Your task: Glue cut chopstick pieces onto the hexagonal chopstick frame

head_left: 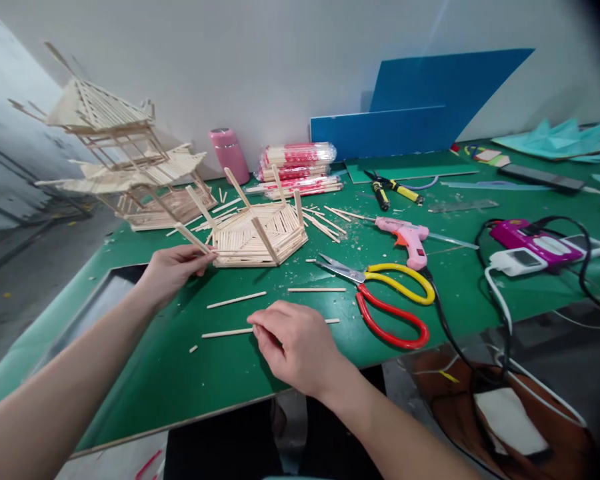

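A six-sided base of thin wooden sticks [240, 233], with several upright posts, lies on the table. My left hand [175, 270] is closed at its left corner, fingertips gripping the edge by the foot of a leaning post [193, 238]. Nearer to me, my right hand [295, 343] is closed over a loose wooden stick [225, 333], thumb and forefinger pinched at it; the stick's middle is hidden under the hand. Two more loose sticks, one to the left [237, 300] and one to the right [317, 290], lie between the base and my right hand.
Scissors [365, 275] with yellow and red handles and a pink glue gun [405, 237] lie to the right. A tiered stick pagoda [130, 160] stands at the back left, near a pink flask [229, 153] and bagged sticks [297, 157]. Cables [445, 327] hang over the front edge.
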Demonstrator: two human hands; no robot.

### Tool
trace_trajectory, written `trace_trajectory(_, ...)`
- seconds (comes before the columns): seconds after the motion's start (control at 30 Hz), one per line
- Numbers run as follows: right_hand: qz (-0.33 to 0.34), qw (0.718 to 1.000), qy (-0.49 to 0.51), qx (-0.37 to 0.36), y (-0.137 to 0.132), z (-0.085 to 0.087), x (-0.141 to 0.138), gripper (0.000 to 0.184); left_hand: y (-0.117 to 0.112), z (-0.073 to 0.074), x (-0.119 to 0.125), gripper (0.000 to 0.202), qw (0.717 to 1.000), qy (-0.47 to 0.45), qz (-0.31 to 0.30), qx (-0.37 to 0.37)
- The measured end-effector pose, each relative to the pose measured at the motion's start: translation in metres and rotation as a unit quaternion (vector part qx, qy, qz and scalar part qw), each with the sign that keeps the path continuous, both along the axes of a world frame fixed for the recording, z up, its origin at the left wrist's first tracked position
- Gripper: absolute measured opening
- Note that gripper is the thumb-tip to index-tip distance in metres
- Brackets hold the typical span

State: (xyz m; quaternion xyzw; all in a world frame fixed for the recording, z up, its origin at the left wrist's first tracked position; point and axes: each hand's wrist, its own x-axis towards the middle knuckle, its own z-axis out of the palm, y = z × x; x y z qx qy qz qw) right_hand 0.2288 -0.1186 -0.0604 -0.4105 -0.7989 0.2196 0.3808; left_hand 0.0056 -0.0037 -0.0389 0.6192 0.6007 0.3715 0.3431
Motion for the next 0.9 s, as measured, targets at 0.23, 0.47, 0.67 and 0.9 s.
trace_trajectory(0.23, 0.005, 1.0, 0.0, -0.006, 0.0, 0.0, 0.0, 0.023, 0.006, 0.008, -0.001, 0.028, 1.0, 0.001, -0.009, -0.01)
trace_trajectory(0.47, 0.009, 1.0, -0.007, -0.015, -0.001, 0.0, 0.0, 0.023, 0.012, 0.012, -0.001, 0.026, 1.0, -0.003, -0.005, -0.031)
trace_trajectory(0.67, 0.014, 1.0, -0.015, -0.011, 0.0, 0.0, 0.0, 0.022, 0.017, 0.015, -0.003, 0.028, 0.999, 0.002, -0.007, -0.046)
trace_trajectory(0.9, 0.014, 0.999, -0.029, -0.007, 0.0, 0.001, 0.001, 0.022, 0.03, 0.002, -0.018, 0.038, 0.999, 0.011, -0.004, -0.044)
